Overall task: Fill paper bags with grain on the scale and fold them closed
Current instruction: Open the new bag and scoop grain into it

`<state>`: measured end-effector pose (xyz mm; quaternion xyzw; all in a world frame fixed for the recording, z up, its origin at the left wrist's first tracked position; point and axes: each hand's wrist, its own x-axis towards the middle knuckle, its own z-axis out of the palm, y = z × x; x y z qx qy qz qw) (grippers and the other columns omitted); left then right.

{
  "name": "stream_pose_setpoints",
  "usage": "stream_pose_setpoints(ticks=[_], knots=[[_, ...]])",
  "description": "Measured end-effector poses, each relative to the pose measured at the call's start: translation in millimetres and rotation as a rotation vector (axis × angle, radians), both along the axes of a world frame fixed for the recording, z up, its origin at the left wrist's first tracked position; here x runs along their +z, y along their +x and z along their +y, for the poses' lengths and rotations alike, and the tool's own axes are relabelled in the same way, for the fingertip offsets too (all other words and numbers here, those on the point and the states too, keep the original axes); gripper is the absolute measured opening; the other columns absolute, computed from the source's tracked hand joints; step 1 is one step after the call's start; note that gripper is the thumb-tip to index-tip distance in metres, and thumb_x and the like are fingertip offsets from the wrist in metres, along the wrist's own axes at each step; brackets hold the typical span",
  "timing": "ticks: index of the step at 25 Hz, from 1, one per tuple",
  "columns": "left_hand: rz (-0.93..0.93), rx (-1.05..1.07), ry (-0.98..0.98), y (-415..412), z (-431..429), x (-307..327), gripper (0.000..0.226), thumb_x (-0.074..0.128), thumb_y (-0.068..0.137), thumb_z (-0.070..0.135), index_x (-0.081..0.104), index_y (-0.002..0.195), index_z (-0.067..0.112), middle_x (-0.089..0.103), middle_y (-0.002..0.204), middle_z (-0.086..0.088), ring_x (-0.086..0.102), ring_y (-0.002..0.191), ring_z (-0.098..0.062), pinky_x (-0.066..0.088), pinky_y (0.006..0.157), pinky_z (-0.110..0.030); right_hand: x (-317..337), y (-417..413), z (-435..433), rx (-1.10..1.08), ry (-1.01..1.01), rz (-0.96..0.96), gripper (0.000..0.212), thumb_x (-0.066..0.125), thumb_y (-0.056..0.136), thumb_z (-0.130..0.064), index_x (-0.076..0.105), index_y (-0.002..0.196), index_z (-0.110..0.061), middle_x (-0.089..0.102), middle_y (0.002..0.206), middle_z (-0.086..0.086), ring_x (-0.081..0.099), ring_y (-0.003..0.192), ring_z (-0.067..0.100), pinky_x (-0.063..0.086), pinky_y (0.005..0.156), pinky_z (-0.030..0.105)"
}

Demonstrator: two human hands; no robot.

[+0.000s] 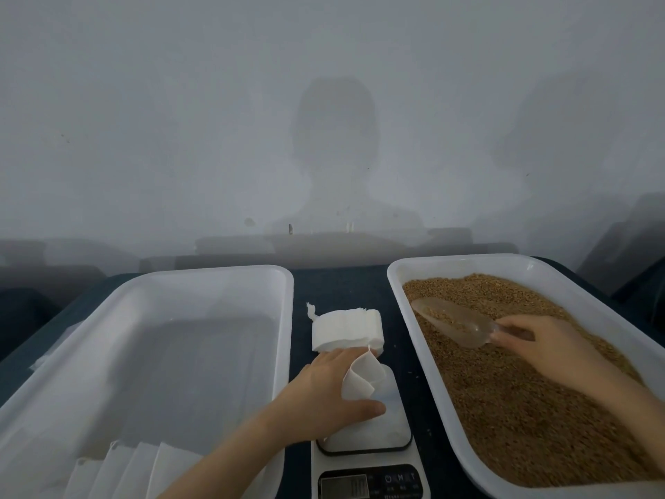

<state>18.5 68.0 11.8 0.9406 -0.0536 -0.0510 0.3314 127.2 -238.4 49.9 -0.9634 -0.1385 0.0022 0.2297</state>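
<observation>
A small white paper bag (363, 378) stands with its mouth open on the white scale (374, 432) at the bottom centre. My left hand (324, 390) grips the bag from its left side, thumb curled across its front. At the right, a white tray (399, 282) holds brown grain (511, 401). My right hand (539, 340) holds the handle of a clear plastic scoop (453, 324), which lies in the grain with some grain in its bowl.
A stack of folded white bags (347, 329) lies on the dark table behind the scale. A large white tray (201, 282) sits at the left, with several flat white bags (118, 470) in its near end. A pale wall rises behind the table.
</observation>
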Motion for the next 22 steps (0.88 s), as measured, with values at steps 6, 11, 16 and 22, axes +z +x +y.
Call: stream_pose_setpoints(ticks=[6,11,16,22], knots=[[0.015,0.032,0.009,1.0,-0.7,0.5,0.072,0.065,0.075,0.060,0.031,0.137,0.045,0.043,0.132,0.016,0.045,0.114,-0.009,0.044,0.099,-0.032,23.7,-18.3,16.0,0.149,0.078,-0.069,0.030,0.063,0.084,-0.024,0.062,0.112,-0.035,0.065,0.099,-0.017,0.061,0.088,0.000,0.049,0.068,0.016],[0.027,0.028,0.012,1.8,-0.3,-0.7,0.073,0.063,0.077,0.061,0.030,0.139,0.043,0.043,0.134,0.015,0.045,0.116,-0.011,0.042,0.101,-0.034,41.3,-38.6,32.4,0.277,0.033,-0.081,0.032,0.064,0.079,-0.034,0.065,0.110,-0.040,0.066,0.092,-0.021,0.061,0.090,-0.001,0.052,0.086,0.031],[0.016,0.014,-0.004,2.8,0.0,-1.3,0.073,0.065,0.076,0.060,0.032,0.138,0.041,0.043,0.134,0.016,0.045,0.115,-0.008,0.043,0.101,-0.035,41.9,-42.9,38.5,0.303,-0.201,-0.141,0.039,0.048,0.076,-0.059,0.054,0.114,-0.053,0.055,0.092,-0.033,0.048,0.101,-0.005,0.032,0.107,0.038],[-0.046,0.001,0.015,1.6,-0.6,0.2,0.069,0.070,0.074,0.057,0.040,0.132,0.037,0.046,0.130,0.017,0.045,0.115,-0.006,0.042,0.103,-0.035,45.2,-46.9,44.8,0.371,-0.287,-0.186,0.028,0.044,0.083,-0.059,0.048,0.112,-0.059,0.053,0.090,-0.034,0.040,0.095,-0.017,0.018,0.106,0.026]])
